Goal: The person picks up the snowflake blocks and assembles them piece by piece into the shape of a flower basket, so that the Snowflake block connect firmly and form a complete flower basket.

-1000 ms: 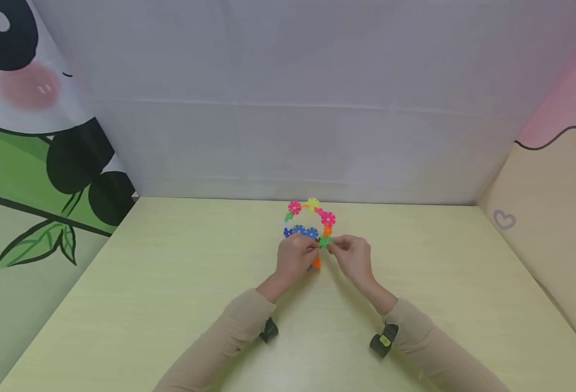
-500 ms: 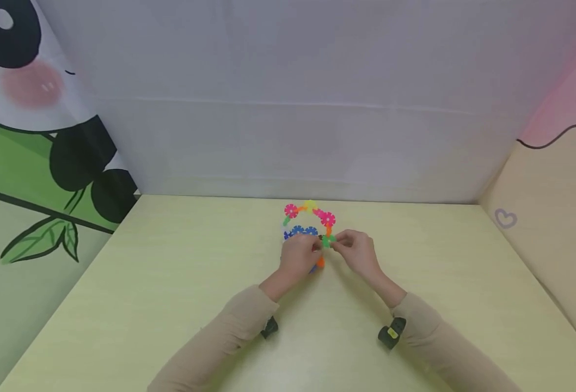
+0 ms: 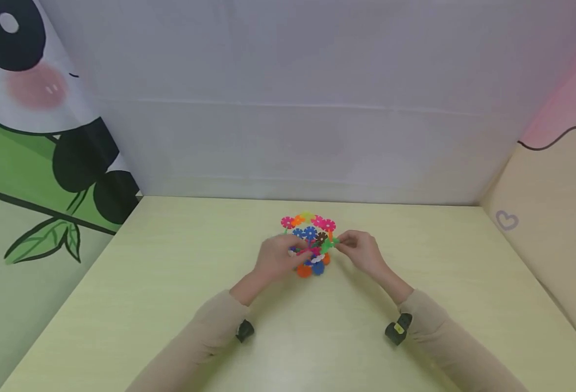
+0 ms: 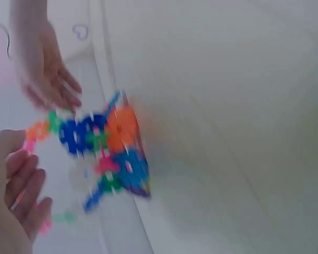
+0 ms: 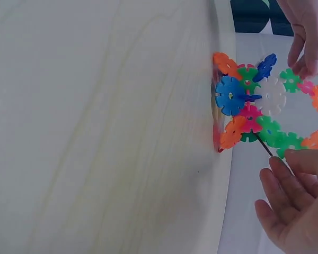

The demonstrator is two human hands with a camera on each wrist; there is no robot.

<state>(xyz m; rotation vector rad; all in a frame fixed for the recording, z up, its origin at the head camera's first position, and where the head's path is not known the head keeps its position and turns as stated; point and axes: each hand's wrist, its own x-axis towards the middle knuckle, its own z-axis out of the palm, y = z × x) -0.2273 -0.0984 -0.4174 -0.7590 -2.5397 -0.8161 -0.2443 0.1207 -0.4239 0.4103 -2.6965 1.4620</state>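
Observation:
A basket of interlocking plastic snowflake discs (image 3: 310,233) stands on the table, with an arched handle of pink, orange, yellow and green discs. Blue, orange, white, pink and green discs form its body. My right hand (image 3: 361,251) pinches a green snowflake disc (image 3: 328,244) at the handle's right foot; the right wrist view shows the fingertips at this green disc (image 5: 287,142). My left hand (image 3: 278,255) is at the basket's left side with thumb and fingers apart, covering part of the body. In the left wrist view, motion blurs the basket (image 4: 103,140).
The pale wooden table (image 3: 170,305) extends on all sides of the basket. A grey-white cloth wall (image 3: 288,136) rises behind the table's far edge. Printed side panels stand at left (image 3: 48,218) and right (image 3: 557,218). A small black camera is strapped at each wrist.
My left hand has parted from the basket's front right and moved left, uncovering its body. The basket has tilted, its handle top now lower in view. My right hand keeps pinching the green disc.

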